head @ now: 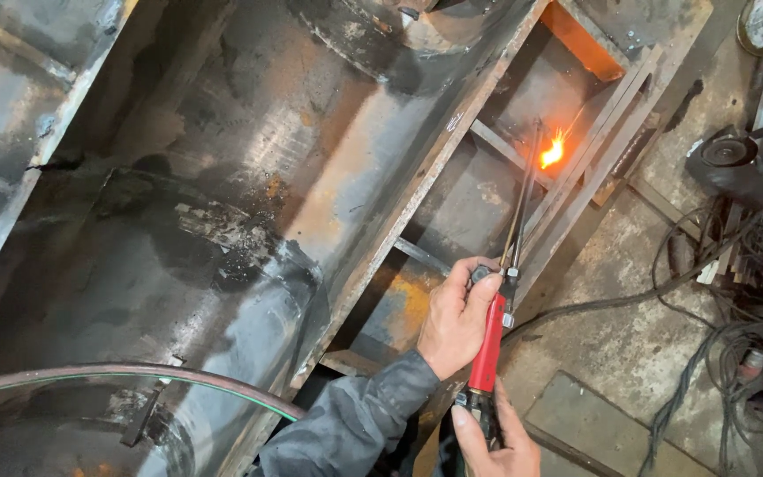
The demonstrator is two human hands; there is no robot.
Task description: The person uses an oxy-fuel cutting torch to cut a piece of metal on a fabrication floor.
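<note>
A: Nearest the lens: right hand (498, 446), low in the frame, fingers closed round the butt of the cutting torch (496, 325). Left hand (454, 320), grey sleeve, wrapped round the red grip at the valve end.

B: Torch itself?

A: Thin twin metal tubes running up from the red handle to a bright orange flame (554, 150), burning against the steel channel frame (576, 168).

B: Materials?

A: Big curved steel plate (249, 177) on the left, scorched black, rust patches, flaky scale. Hose (125, 375) arcs across the bottom left.

B: Room?

A: Stained concrete floor (629, 344). Tangled black cables (735, 309) on the right, angle grinder (724, 159) beside them.
</note>
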